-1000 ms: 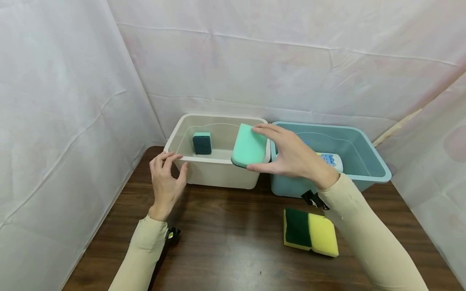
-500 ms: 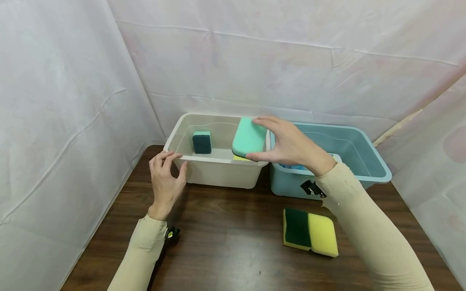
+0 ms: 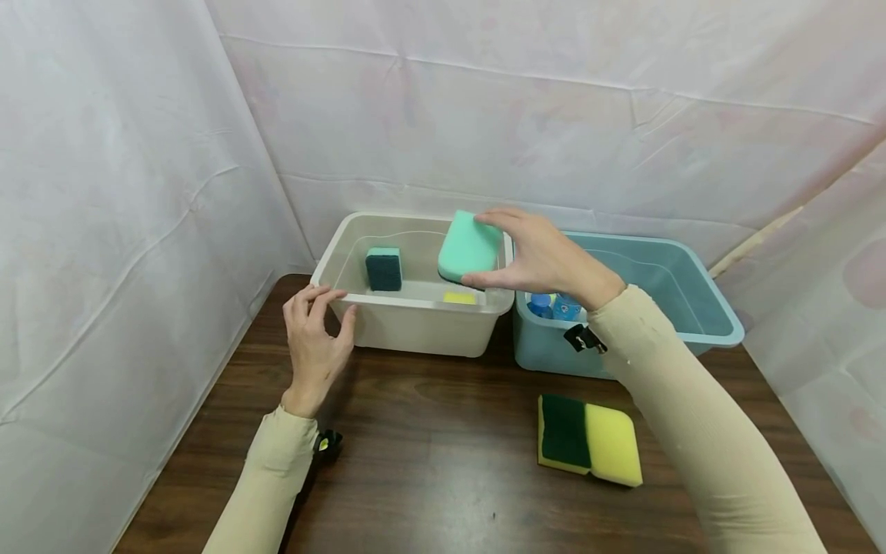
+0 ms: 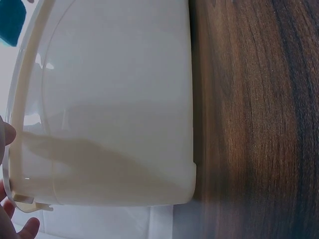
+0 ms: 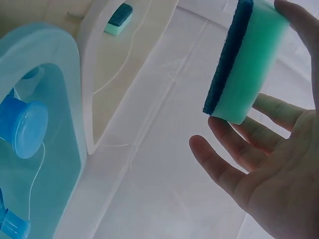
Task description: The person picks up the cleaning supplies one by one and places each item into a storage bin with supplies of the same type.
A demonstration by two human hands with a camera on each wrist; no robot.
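My right hand (image 3: 543, 250) pinches a mint-green sponge (image 3: 471, 246) between thumb and fingers, above the right end of the cream bin (image 3: 415, 327). The right wrist view shows the dark scouring layer on one face of this sponge (image 5: 249, 64). My left hand (image 3: 314, 342) has its fingers on the cream bin's front rim near the left corner, thumb apart, also seen at the edge of the left wrist view. Inside the bin, a second green sponge with a dark face (image 3: 384, 271) stands at the left, and a yellow piece (image 3: 460, 298) lies at the right.
A blue bin (image 3: 699, 327) holding blue-capped bottles (image 3: 540, 306) stands right of the cream one. On the brown wooden table (image 3: 429, 462), two yellow sponges lie side by side, one with its dark green side (image 3: 565, 432) up, one yellow (image 3: 613, 446). Pale cloth hangs behind.
My right hand has risen and moved slightly back and left with the green sponge, uncovering the yellow piece and the bottles. My left hand is nearly unmoved.
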